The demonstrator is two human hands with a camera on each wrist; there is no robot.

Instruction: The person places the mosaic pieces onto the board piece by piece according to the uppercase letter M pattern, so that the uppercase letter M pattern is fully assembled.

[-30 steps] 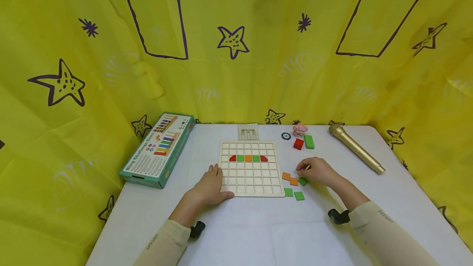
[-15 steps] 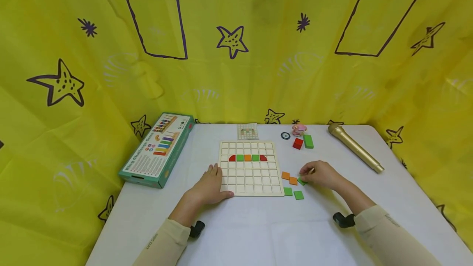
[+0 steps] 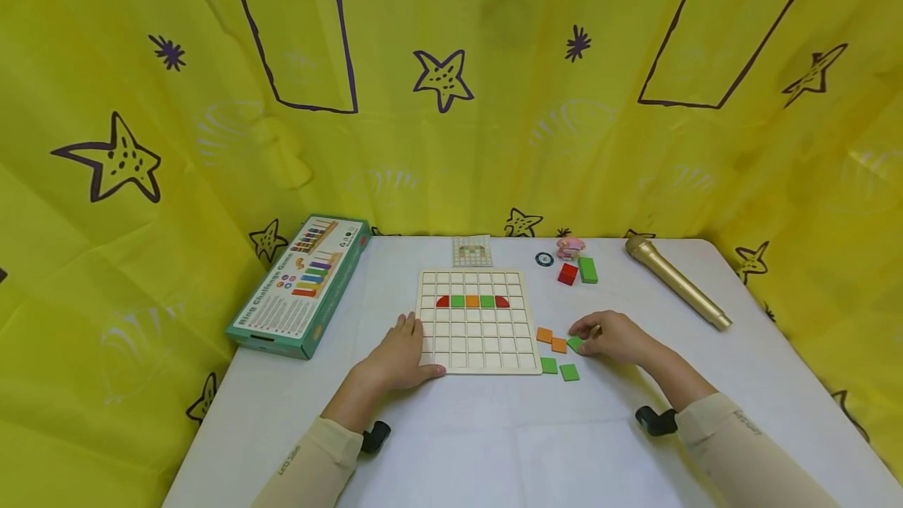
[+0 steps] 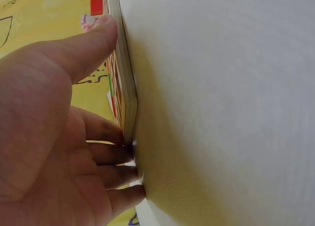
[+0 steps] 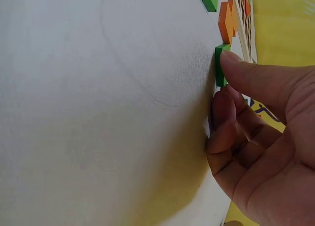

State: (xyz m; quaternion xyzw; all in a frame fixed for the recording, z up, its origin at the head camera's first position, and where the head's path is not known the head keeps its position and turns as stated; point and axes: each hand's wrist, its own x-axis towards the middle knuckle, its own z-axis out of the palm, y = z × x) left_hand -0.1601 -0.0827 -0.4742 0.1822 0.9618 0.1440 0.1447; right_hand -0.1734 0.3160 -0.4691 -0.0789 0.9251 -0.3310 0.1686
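Observation:
My left hand [image 3: 398, 357] rests at the near left corner of a pale wooden grid board [image 3: 483, 343], fingers along its left side and thumb on its near edge. In the left wrist view the fingers [image 4: 115, 177] are extended and spread. The board bears a row of red, green and orange pieces [image 3: 473, 302]. Right of it, my right hand [image 3: 614, 335] has thumb and index finger at a green square tile [image 3: 574, 344] on the table. The right wrist view shows the thumb on that green tile [image 5: 219, 68] and the other fingers curled.
Two orange tiles [image 3: 545, 335] and two more green tiles [image 3: 569, 372] lie beside the board. Behind are a pattern card [image 3: 471, 252], red block [image 3: 567, 274], green block [image 3: 588, 270], pink figurine [image 3: 570, 248] and round disc [image 3: 544, 259]. A gold microphone [image 3: 677, 281] and game box [image 3: 299, 284] flank them.
My right hand has moved slightly toward me and closed in on the green tile, which has shifted a little toward the orange tiles. The left hand keeps its place on the board.

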